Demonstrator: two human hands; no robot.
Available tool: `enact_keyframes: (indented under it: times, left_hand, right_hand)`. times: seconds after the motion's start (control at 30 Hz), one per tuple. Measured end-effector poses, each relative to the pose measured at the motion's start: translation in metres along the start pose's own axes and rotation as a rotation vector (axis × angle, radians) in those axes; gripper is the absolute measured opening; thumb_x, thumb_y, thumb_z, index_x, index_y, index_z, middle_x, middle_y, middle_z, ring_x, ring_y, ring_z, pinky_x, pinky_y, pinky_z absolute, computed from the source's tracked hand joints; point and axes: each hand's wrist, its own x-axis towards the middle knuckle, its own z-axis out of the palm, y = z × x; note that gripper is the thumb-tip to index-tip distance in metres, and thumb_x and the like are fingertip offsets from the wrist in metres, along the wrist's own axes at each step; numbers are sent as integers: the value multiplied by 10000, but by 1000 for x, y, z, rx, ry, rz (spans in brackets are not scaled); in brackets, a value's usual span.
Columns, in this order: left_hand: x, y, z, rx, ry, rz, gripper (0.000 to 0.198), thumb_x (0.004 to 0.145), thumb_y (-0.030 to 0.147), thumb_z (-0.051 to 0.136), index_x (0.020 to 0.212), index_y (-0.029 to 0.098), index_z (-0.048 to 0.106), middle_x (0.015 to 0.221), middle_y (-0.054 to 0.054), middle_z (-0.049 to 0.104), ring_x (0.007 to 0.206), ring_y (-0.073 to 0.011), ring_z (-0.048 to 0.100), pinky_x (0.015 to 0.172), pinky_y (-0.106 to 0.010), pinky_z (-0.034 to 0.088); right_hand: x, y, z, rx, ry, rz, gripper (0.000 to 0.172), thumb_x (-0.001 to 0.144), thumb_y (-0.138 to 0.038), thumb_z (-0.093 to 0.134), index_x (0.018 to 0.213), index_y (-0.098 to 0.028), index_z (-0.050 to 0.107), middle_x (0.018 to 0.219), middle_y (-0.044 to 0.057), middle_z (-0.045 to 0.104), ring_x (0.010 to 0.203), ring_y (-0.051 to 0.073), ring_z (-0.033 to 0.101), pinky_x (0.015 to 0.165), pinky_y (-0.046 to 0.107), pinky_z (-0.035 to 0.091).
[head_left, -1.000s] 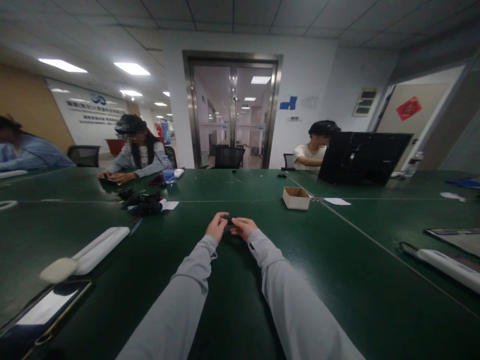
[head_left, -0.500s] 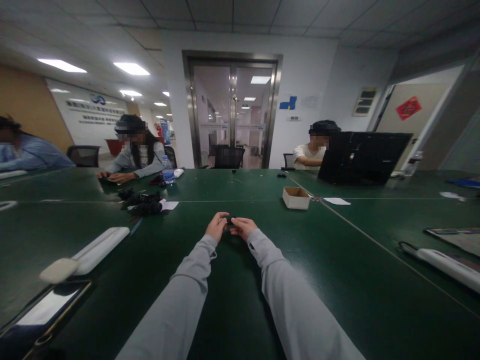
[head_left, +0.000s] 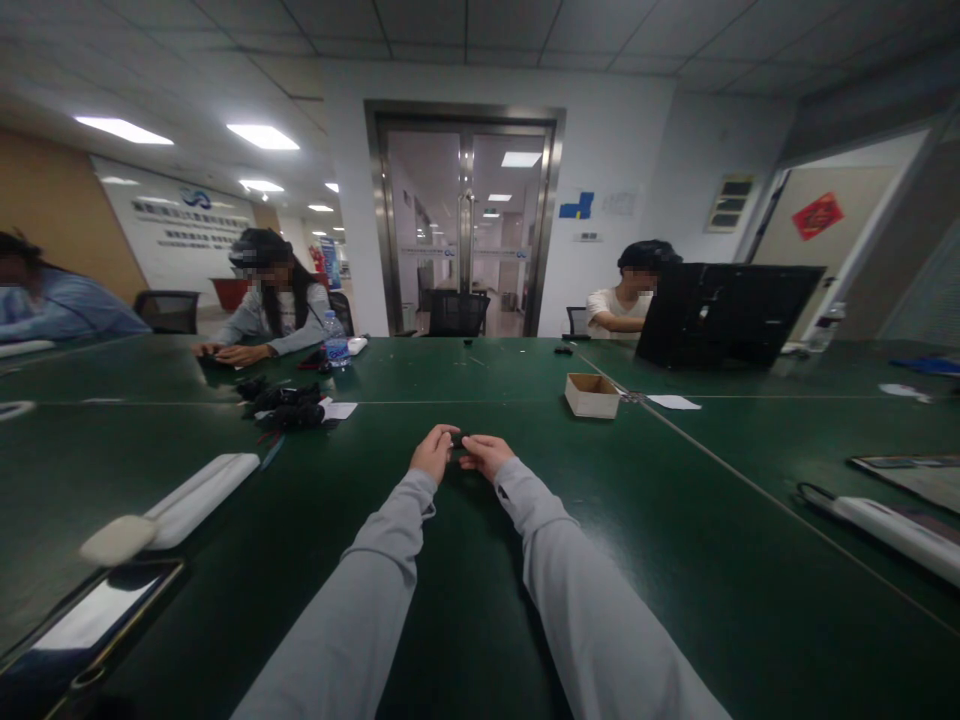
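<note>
An object [head_left: 458, 440] sits between left hand [head_left: 433, 453] and right hand [head_left: 489, 456], a box [head_left: 592, 402] beyond to the right.

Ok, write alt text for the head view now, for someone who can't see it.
A left hand and right hand in grey sleeves meet at a small dark object over a green table. Beyond, to the right, stands an open box; a phone lies at the near left.

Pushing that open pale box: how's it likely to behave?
The box is probably light for its size, since its walls look thin, like cardboard. Pushed low, it would likely slide rather than tip, being squat on a smooth, shiny table. Squeezing might bow its sides, as the top is open.
</note>
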Motion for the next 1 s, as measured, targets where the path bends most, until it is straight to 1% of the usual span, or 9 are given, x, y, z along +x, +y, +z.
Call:
enact_keyframes:
  times: [0.1,0.23,0.37,0.47,0.57,0.67,0.83,0.93,1.0]
  left_hand:
    - [0,-1,1,-27,-1,-39,250,752,316,363,858,179,544,445,55,387,402,-73,366,429,-190,295]
    - [3,-4,1,-122,-48,-68,250,693,231,428,919,182,523,473,56,438,401,-60,374,409,-170,287]
    - [5,-8,3,-172,-33,-107,250,740,292,357,852,157,535,379,66,351,348,-64,334,373,-171,261]
    - [5,-9,3,-170,-29,-86,245,728,302,393,881,171,533,434,58,409,362,-58,352,375,-168,271]
    - [4,-8,3,-163,14,-79,228,706,294,436,873,181,542,497,49,445,392,-53,375,391,-165,288]
    - [4,-8,3,-161,31,-95,240,724,338,412,818,171,557,493,41,441,395,-56,368,391,-169,289]
    - [5,-8,2,-146,-13,-119,211,705,260,420,857,183,545,501,47,423,415,-59,376,401,-163,294]
    - [4,-7,1,-149,-6,-113,229,734,292,374,806,163,549,513,36,423,410,-54,367,394,-165,289]
    - [4,-7,1,-147,-7,-106,241,730,306,389,846,166,547,507,39,422,406,-55,361,388,-164,281]
  right_hand:
    - [1,0,0,-8,5,5,45,683,-121,579,657,-101,549,461,3,562,412,98,550,413,192,473]
    - [2,1,-2,1,21,15,30,689,-121,576,687,-107,549,479,7,572,418,102,553,421,202,474]
    - [4,2,-2,4,28,12,46,677,-117,587,677,-113,542,487,0,570,418,104,554,419,207,475]
    - [3,2,-2,2,19,15,39,686,-122,579,685,-114,542,493,5,575,421,104,555,424,207,477]
    - [3,2,-2,-11,15,16,35,688,-112,574,683,-109,540,481,5,571,419,100,553,422,199,475]
    - [3,3,-2,-20,19,5,47,680,-116,584,684,-106,538,474,1,566,414,101,550,414,199,473]
    - [4,4,-3,-13,8,4,73,667,-137,606,680,-109,539,477,3,570,425,99,554,423,197,477]
    - [4,4,-3,-12,9,1,76,667,-123,604,655,-115,530,466,-1,565,421,102,554,414,198,477]
    - [3,3,-2,-1,14,-2,76,669,-124,604,654,-116,530,464,-1,563,416,104,553,411,201,479]
